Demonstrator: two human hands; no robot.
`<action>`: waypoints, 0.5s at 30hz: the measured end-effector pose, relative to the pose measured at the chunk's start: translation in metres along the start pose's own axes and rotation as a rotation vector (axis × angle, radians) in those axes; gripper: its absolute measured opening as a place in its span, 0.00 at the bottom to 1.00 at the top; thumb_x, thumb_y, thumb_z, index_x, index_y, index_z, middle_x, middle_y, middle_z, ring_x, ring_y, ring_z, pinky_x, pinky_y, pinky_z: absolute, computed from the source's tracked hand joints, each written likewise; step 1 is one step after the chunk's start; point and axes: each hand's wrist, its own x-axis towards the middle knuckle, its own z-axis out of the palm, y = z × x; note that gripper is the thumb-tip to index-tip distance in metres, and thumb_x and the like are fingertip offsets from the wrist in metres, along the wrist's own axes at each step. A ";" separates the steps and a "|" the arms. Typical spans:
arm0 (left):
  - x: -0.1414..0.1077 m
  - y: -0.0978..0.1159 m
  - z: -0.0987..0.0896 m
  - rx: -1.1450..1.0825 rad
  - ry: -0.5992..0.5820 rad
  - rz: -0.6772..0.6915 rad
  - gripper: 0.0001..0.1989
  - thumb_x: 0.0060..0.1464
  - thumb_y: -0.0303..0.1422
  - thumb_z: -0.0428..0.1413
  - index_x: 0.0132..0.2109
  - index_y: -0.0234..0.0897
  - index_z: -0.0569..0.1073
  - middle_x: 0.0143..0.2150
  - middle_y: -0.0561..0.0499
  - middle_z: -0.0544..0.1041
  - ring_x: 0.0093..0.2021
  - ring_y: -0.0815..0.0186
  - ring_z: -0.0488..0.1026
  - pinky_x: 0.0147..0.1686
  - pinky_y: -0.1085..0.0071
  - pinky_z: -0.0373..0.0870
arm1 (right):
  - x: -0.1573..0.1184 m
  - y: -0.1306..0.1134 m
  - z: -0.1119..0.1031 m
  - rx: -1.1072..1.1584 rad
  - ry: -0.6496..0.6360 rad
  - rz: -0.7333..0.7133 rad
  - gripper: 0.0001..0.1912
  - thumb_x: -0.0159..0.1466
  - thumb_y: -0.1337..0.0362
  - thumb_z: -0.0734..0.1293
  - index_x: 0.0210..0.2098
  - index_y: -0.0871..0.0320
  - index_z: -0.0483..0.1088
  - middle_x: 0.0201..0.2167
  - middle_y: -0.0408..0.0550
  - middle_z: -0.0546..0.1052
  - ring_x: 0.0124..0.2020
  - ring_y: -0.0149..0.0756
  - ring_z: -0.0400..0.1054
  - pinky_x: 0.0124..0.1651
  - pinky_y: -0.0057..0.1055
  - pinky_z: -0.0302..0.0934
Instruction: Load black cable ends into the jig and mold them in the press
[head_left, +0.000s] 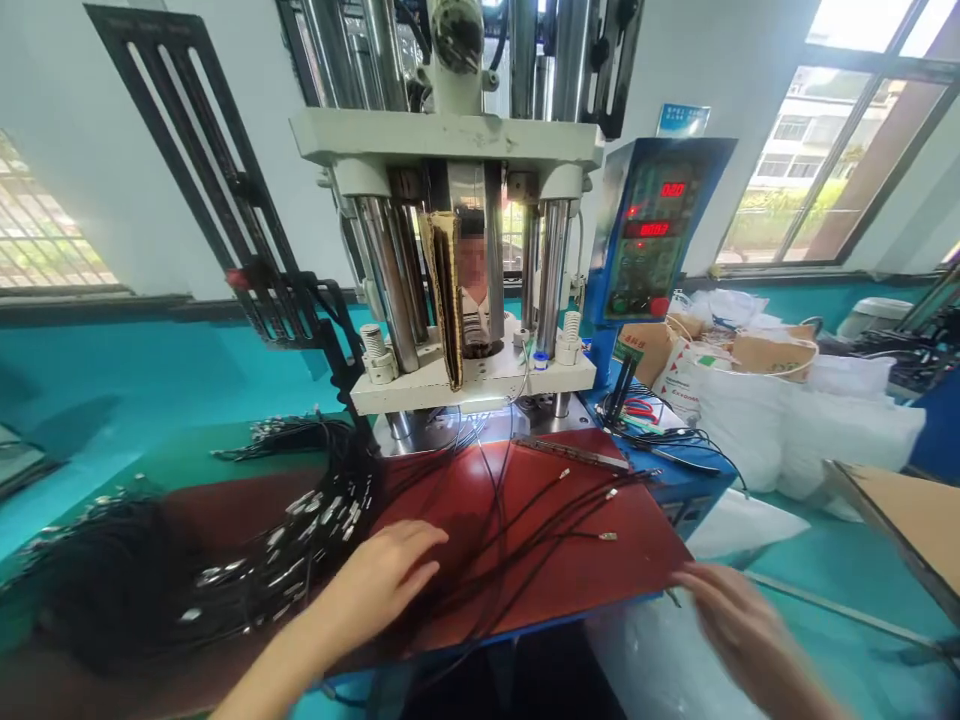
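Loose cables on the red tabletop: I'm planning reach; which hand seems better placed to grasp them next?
Probably the left hand: it's over the tabletop near the cables; the right hand is out at the right edge.

Black cables (345, 462), red tabletop (600, 580), blue control box (616, 230)

We see a red tabletop (592, 585) with a blue front edge. Across its middle we have loose black cables (517, 550), several pale or silvery connectors (608, 537) pointing toward the right edge. A metal bar (570, 452) lies aslant near the back right corner; toward the left edge we find heaped black leads (330, 525).
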 end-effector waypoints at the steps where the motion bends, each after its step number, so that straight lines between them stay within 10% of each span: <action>1: -0.004 0.005 0.009 -0.010 0.011 0.001 0.13 0.56 0.32 0.47 0.47 0.42 0.69 0.48 0.51 0.73 0.48 0.65 0.69 0.50 0.67 0.65 | 0.011 -0.014 0.012 -0.004 -0.088 -0.171 0.13 0.58 0.69 0.62 0.40 0.49 0.71 0.36 0.52 0.74 0.38 0.45 0.68 0.41 0.42 0.62; 8: 0.042 0.066 0.072 0.095 0.008 -0.068 0.31 0.46 0.40 0.57 0.57 0.37 0.61 0.58 0.42 0.62 0.56 0.50 0.59 0.52 0.53 0.59 | 0.057 -0.088 0.085 0.045 -0.168 -0.368 0.14 0.56 0.77 0.56 0.37 0.57 0.66 0.30 0.48 0.73 0.31 0.37 0.64 0.36 0.38 0.60; 15: 0.106 0.076 0.069 0.227 -0.061 -0.043 0.25 0.49 0.39 0.53 0.50 0.25 0.67 0.45 0.34 0.69 0.47 0.49 0.63 0.45 0.54 0.59 | 0.047 -0.080 0.086 0.088 -0.118 -0.280 0.13 0.57 0.76 0.54 0.35 0.58 0.66 0.28 0.49 0.71 0.30 0.37 0.61 0.32 0.36 0.58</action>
